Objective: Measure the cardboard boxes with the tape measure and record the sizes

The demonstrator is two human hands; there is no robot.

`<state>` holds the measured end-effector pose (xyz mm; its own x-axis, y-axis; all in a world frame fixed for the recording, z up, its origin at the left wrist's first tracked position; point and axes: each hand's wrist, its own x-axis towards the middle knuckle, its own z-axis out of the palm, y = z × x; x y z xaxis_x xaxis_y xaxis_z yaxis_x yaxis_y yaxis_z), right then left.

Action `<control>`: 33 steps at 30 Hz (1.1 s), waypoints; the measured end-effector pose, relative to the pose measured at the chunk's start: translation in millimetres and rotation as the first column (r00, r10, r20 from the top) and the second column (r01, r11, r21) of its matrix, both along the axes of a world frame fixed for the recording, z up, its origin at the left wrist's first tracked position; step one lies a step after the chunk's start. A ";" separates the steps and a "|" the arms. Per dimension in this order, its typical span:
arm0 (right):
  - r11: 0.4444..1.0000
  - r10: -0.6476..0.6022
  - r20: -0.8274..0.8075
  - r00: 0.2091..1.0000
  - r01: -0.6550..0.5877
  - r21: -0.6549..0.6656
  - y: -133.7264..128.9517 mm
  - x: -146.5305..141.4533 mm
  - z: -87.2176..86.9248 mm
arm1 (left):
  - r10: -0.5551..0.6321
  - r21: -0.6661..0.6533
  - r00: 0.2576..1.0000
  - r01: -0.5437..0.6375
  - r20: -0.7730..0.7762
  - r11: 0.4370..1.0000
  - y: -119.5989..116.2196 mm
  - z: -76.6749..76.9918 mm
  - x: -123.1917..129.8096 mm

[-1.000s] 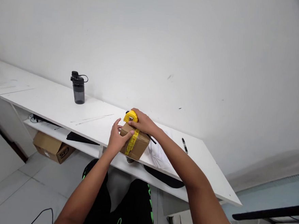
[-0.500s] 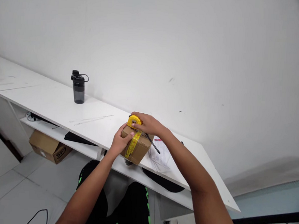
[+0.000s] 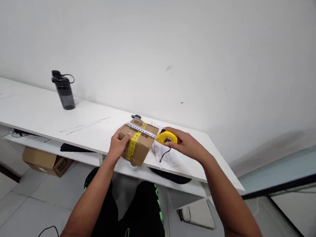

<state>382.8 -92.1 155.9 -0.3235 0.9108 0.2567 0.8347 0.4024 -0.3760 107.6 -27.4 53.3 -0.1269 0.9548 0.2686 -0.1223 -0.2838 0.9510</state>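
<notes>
A small brown cardboard box [image 3: 142, 151] with yellow printed tape around it is tilted at the front edge of the white desk. My left hand [image 3: 117, 144] grips its left side, thumb on the near face and the other fingers mostly hidden behind. Just right of the box, my right hand [image 3: 184, 144] is closed around a yellow tape measure [image 3: 166, 136], whose black strap dangles below. Its pale blade [image 3: 142, 130] is drawn out across the top of the box, reaching the left edge by my left hand's fingers.
A dark water bottle [image 3: 64, 94] stands on the white desk [image 3: 92, 124] at the left. Behind the box lies a small dark object [image 3: 136, 116], and papers [image 3: 168, 157] lie under my right hand. Below, a larger carton [image 3: 46, 161] sits on the floor.
My right hand has moved right with the tape measure, from the box's top left corner to beyond its right side. The blade is now extended across the box. The view has shifted.
</notes>
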 end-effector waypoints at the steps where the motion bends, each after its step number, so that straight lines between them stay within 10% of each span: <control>1: 1.000 -0.003 -0.012 1.000 0.003 0.007 -1.3 1.9 -1.7 | 0.001 0.004 1.000 -0.001 -0.002 1.000 1.7 -0.2 0.5; 19: 0.965 0.211 -0.073 0.975 -0.197 0.171 84.8 -111.9 9.9 | 0.006 -0.022 1.000 -0.005 0.020 1.000 -2.2 3.7 1.0; 24: 0.958 0.174 -0.228 0.958 -0.111 0.265 90.1 -101.4 22.1 | 0.025 -0.040 0.978 -0.017 0.208 0.999 -13.7 -1.6 -14.8; 30: 0.983 0.161 -0.721 0.674 -0.175 0.057 89.7 -75.1 -9.6 | 0.109 -0.012 0.740 -0.134 0.663 0.991 -34.5 -37.2 -48.6; 33: 0.948 0.195 -0.785 0.588 -0.320 -0.004 80.2 -86.7 -32.9 | 0.192 -0.130 0.771 -0.142 0.607 0.981 -29.6 -60.2 -53.2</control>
